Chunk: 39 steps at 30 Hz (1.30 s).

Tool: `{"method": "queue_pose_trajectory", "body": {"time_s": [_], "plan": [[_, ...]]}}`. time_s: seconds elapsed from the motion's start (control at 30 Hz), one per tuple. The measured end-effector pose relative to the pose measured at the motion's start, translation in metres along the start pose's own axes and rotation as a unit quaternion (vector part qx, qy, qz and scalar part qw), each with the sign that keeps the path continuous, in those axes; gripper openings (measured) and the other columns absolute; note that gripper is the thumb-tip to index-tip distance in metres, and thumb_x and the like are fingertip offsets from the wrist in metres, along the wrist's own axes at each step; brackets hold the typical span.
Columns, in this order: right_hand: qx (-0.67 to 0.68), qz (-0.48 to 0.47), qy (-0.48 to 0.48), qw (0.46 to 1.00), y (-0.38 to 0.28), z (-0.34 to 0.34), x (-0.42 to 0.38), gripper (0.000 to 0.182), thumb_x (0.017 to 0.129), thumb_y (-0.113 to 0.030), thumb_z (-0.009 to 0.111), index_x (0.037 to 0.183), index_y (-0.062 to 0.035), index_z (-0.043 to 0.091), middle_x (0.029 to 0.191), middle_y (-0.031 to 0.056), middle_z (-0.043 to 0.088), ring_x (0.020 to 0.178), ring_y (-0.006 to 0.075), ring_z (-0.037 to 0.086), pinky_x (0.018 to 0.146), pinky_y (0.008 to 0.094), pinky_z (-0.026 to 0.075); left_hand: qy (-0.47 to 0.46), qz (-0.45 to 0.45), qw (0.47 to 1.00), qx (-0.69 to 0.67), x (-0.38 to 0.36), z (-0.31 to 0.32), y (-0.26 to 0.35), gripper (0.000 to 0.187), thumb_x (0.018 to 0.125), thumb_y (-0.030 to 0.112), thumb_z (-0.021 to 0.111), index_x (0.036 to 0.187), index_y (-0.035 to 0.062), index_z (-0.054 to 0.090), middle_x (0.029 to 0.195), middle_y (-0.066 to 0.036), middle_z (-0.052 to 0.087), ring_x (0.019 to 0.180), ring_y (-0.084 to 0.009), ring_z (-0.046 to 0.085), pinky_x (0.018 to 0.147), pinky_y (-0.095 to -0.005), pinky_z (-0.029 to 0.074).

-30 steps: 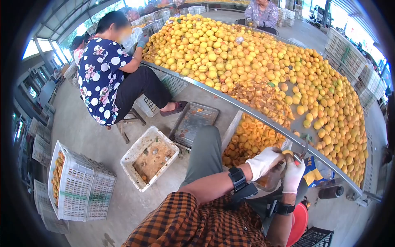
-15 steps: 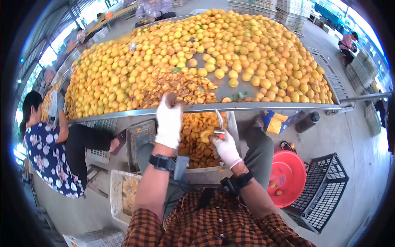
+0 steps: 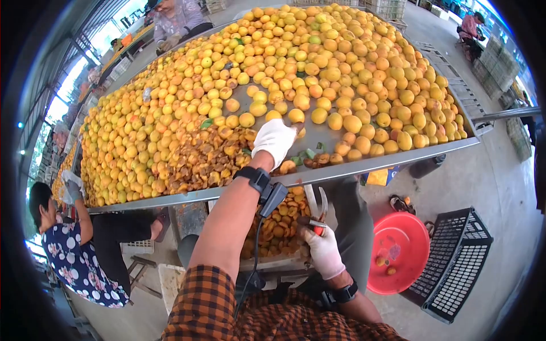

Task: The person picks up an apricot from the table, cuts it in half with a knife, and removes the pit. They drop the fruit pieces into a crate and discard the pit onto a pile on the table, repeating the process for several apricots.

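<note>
My left hand [image 3: 276, 140], in a white glove with brown-stained fingertips, reaches over the rim of the metal table. Its fingers stretch toward the right, beside a whole apricot [image 3: 296, 116]; part of them is hidden from me. Under its wrist side lie a few cut apricot pieces [image 3: 287, 167]. Below the table edge, my gloved right hand [image 3: 325, 250] is closed around a curved metal tool [image 3: 323, 204] with a red part at the grip. Left of my left hand is a heap of brownish split apricots [image 3: 213, 153].
Whole apricots [image 3: 364, 68] cover much of the table [image 3: 335, 172]. A crate of apricot halves [image 3: 278, 224] stands between my legs. To the right are a red basin [image 3: 406, 244] with fruit inside and a black plastic crate [image 3: 455, 273]. A seated person [image 3: 77, 244] works at left.
My left hand has moved right and forward, from the split-fruit heap to the whole apricots. My right hand, still holding the curved tool, is slightly lower and farther right. The view has shifted.
</note>
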State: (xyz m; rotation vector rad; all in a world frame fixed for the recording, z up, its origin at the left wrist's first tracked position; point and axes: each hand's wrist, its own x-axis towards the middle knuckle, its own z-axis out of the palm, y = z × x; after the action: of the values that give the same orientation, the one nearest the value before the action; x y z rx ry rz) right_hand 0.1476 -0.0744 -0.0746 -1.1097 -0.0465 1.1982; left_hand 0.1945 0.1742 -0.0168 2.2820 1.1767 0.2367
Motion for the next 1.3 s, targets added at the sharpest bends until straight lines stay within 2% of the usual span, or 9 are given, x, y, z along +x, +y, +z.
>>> {"method": "queue_pose_trajectory", "body": {"time_s": [0.13,0.23,0.33,0.4,0.53,0.8,0.9,1.13,1.3], "plan": [[-0.020,0.006,-0.003,1.000,-0.020,-0.001,-0.003,0.023,0.087,-0.008,0.059,0.108,-0.0025,0.055,0.068,-0.0020,0.053,0.047,0.0052,0.046,0.042,0.0208,0.039,-0.024,0.012,0.997,0.070,0.010,0.013,0.015,0.048,0.079,0.041,0.060,0.091,-0.0058,0.063,0.082,-0.024,0.063,0.080,-0.0358,0.062,0.069,-0.0398,0.046],[-0.028,-0.041,0.011,0.999,-0.018,-0.009,-0.001,0.028,0.086,-0.006,0.059,0.113,-0.0013,0.053,0.073,-0.0004,0.055,0.047,0.0046,0.045,0.041,0.0206,0.038,-0.053,0.021,0.990,-0.132,0.000,0.008,0.016,0.037,0.078,0.028,0.065,0.094,-0.0052,0.062,0.079,-0.012,0.065,0.072,-0.0218,0.061,0.066,-0.0327,0.047],[-0.075,-0.238,0.032,0.968,-0.024,-0.011,0.003,0.034,0.085,-0.005,0.060,0.117,-0.0010,0.050,0.085,0.0024,0.057,0.060,0.0058,0.051,0.052,0.0210,0.044,-0.169,0.021,0.873,-0.457,-0.041,-0.010,0.000,0.037,0.083,0.011,0.058,0.116,-0.0042,0.053,0.097,-0.010,0.061,0.084,-0.0180,0.060,0.069,-0.0283,0.049],[-0.034,-0.100,0.031,0.994,-0.053,0.000,-0.018,0.042,0.082,0.000,0.058,0.122,-0.0001,0.046,0.107,0.0055,0.055,0.098,0.0104,0.052,0.085,0.0245,0.044,-0.218,0.034,0.782,-0.583,-0.083,-0.023,-0.010,0.042,0.085,0.006,0.055,0.125,-0.0037,0.044,0.109,-0.012,0.057,0.093,-0.0220,0.060,0.078,-0.0322,0.052],[-0.130,-0.290,-0.048,0.947,-0.054,0.024,-0.017,0.055,0.077,0.001,0.064,0.127,0.0019,0.041,0.116,0.0094,0.055,0.107,0.0133,0.052,0.090,0.0263,0.042,-0.229,0.047,0.723,-0.650,-0.158,-0.032,-0.028,0.045,0.086,0.005,0.052,0.129,-0.0015,0.041,0.120,-0.012,0.054,0.109,-0.0238,0.055,0.091,-0.0362,0.048],[-0.174,-0.297,-0.144,0.928,-0.034,0.056,-0.046,0.063,0.074,0.005,0.066,0.131,0.0019,0.040,0.114,0.0087,0.059,0.104,0.0112,0.054,0.088,0.0257,0.046,-0.156,0.056,0.688,-0.706,-0.239,-0.033,-0.043,0.051,0.087,0.013,0.057,0.132,-0.0006,0.039,0.122,-0.008,0.052,0.111,-0.0165,0.051,0.095,-0.0302,0.042],[-0.305,-0.414,-0.072,0.855,-0.022,0.065,-0.051,0.065,0.073,0.008,0.067,0.131,0.0018,0.040,0.121,0.0132,0.056,0.112,0.0175,0.053,0.092,0.0275,0.045,-0.109,0.033,0.686,-0.718,-0.247,-0.023,-0.045,0.046,0.087,0.015,0.060,0.127,-0.0001,0.044,0.115,-0.007,0.054,0.104,-0.0145,0.054,0.090,-0.0272,0.044],[-0.208,-0.269,-0.179,0.923,-0.047,0.057,-0.065,0.059,0.074,0.006,0.066,0.129,-0.0001,0.044,0.113,0.0072,0.058,0.103,0.0118,0.054,0.089,0.0254,0.044,-0.145,0.075,0.660,-0.733,-0.257,-0.035,-0.044,0.046,0.090,0.011,0.055,0.132,0.0001,0.040,0.120,-0.008,0.053,0.108,-0.0172,0.054,0.092,-0.0278,0.044],[-0.259,-0.365,-0.086,0.890,-0.027,0.060,-0.062,0.057,0.072,0.002,0.070,0.125,-0.0003,0.048,0.108,0.0065,0.062,0.095,0.0089,0.056,0.083,0.0249,0.047,-0.094,0.036,0.624,-0.775,-0.260,-0.015,-0.038,0.041,0.092,0.015,0.053,0.129,0.0010,0.044,0.116,-0.007,0.055,0.106,-0.0158,0.053,0.093,-0.0279,0.042]]}}
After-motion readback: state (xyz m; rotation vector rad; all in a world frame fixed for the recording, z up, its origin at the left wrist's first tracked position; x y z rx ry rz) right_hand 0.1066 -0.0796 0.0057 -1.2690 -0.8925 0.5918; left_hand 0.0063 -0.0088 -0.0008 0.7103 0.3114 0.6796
